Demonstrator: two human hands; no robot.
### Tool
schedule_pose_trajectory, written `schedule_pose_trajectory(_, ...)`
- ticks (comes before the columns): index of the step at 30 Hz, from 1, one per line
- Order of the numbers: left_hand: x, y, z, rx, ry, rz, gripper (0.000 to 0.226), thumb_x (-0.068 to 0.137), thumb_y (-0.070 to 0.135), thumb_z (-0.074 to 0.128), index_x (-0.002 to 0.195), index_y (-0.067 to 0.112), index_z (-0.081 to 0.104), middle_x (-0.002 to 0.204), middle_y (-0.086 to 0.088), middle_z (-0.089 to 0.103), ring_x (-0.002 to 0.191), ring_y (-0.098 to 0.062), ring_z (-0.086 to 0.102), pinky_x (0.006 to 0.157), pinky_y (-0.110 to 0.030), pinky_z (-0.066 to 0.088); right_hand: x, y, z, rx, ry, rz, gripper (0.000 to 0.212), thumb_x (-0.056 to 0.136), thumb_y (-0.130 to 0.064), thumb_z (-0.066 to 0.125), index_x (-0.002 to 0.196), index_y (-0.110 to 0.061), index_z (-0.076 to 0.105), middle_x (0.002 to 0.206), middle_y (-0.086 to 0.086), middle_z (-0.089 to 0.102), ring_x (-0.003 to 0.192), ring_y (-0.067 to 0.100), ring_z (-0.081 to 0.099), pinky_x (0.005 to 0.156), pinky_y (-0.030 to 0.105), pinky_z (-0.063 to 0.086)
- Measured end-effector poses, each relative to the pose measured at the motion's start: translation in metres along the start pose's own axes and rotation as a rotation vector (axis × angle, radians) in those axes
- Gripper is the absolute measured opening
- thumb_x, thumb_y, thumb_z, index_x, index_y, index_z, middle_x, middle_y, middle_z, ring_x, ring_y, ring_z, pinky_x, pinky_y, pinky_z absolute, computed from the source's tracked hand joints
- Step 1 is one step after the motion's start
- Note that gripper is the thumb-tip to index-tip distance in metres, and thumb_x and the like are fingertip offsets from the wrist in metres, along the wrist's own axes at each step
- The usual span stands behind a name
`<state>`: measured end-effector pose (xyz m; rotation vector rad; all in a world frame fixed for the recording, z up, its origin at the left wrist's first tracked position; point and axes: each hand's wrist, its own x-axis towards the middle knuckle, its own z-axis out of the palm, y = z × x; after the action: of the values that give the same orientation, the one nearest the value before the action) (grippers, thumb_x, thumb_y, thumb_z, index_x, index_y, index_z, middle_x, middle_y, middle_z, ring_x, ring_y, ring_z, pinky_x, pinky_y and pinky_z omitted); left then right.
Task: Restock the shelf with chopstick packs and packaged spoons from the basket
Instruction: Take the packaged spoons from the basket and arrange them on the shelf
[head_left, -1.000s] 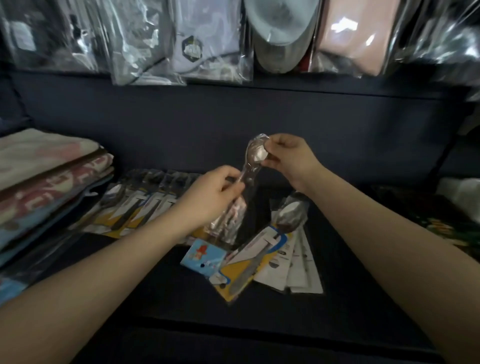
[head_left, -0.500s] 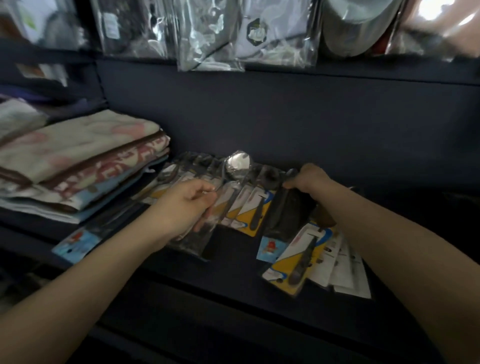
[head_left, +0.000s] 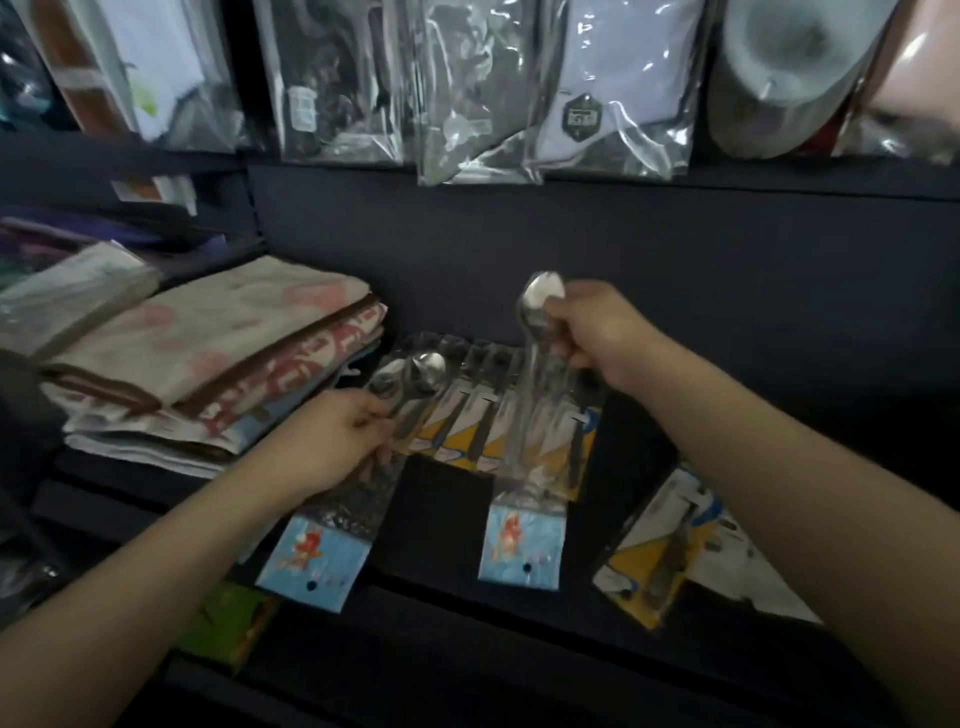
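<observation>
Folded towels (head_left: 208, 358), left of both grips. Left hand (head_left: 332, 441): grip clamped on a clear spoon pack (head_left: 363, 483) lying on the shelf (head_left: 441, 519). Right hand (head_left: 597, 332): grip clamped on a second spoon pack (head_left: 530, 467), bowl end raised, blue header card low. Yellow-carded spoons (head_left: 467, 426) lie between and behind the grips.

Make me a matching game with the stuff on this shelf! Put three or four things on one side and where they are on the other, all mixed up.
Things:
1. folded towels
2. spoon pack with blue card in the left hand
3. spoon pack with blue card in the right hand
4. yellow-card pack lying alone

Places:
A. lifted up, spoon bowl on top
B. stacked at the shelf's left end
C. at the shelf's right front
D. low, beside the towels

Pairs: 1-B, 2-D, 3-A, 4-C
</observation>
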<state>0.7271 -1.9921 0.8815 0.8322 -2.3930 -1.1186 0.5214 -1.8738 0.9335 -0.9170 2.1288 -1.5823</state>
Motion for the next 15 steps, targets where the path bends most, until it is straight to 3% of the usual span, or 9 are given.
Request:
schedule_pose_trajectory(2,0.005,-0.012,-0.006,0.184,0.045,0.072,0.017,0.090,0.011,0.054,0.075,0.018,0.055,0.065,-0.002,0.064,0.055,-0.021,0.058,0.054,-0.028,0.041,-0.003,0.004,0.025,-0.022,-0.074,0.039,0.028,0.095,-0.008,0.040,0.070,-0.016,0.048,0.060,0.005,0.046,0.044,0.014,0.038,0.040,0.021,0.024)
schedule_pose_trajectory(4,0.009,-0.016,-0.007,0.266,0.082,0.108,0.006,0.089,0.015,0.056,0.088,0.012,0.061,0.081,-0.006,0.068,0.070,-0.023,0.061,0.058,-0.027,0.039,0.002,0.013,0.044,-0.026,-0.091,0.082,0.027,0.096,-0.009,0.041,0.070,-0.015,0.046,0.063,0.007,0.046,0.045,0.014,0.038,0.037,0.019,0.026)
schedule_pose_trajectory(7,0.015,-0.019,-0.002,0.434,0.073,0.145,0.027,0.090,0.018,0.054,0.112,0.003,0.056,0.104,-0.011,0.066,0.097,-0.029,0.061,0.070,-0.028,0.041,0.008,0.022,0.064,-0.053,-0.077,0.162,0.021,0.096,-0.011,0.041,0.077,-0.012,0.047,0.066,0.008,0.045,0.047,0.015,0.039,0.038,0.019,0.028)
schedule_pose_trajectory(11,0.013,-0.024,0.000,0.683,0.069,0.259,0.033,0.090,0.025,0.050,0.119,0.010,0.051,0.116,-0.014,0.056,0.105,-0.031,0.054,0.081,-0.035,0.045,0.012,0.025,0.079,-0.149,-0.021,0.214,0.017,0.096,-0.008,0.038,0.087,-0.004,0.052,0.070,0.016,0.052,0.054,0.022,0.046,0.033,0.016,0.028)
schedule_pose_trajectory(15,-0.003,-0.043,-0.022,0.649,0.039,0.441,0.041,0.090,0.029,0.050,0.130,0.021,0.049,0.130,-0.003,0.047,0.118,-0.024,0.044,0.096,-0.036,0.042,0.015,0.027,0.092,-0.107,-0.005,0.271,0.014,0.098,-0.006,0.037,0.087,-0.005,0.046,0.062,0.010,0.045,0.049,0.017,0.045,0.028,0.015,0.030)
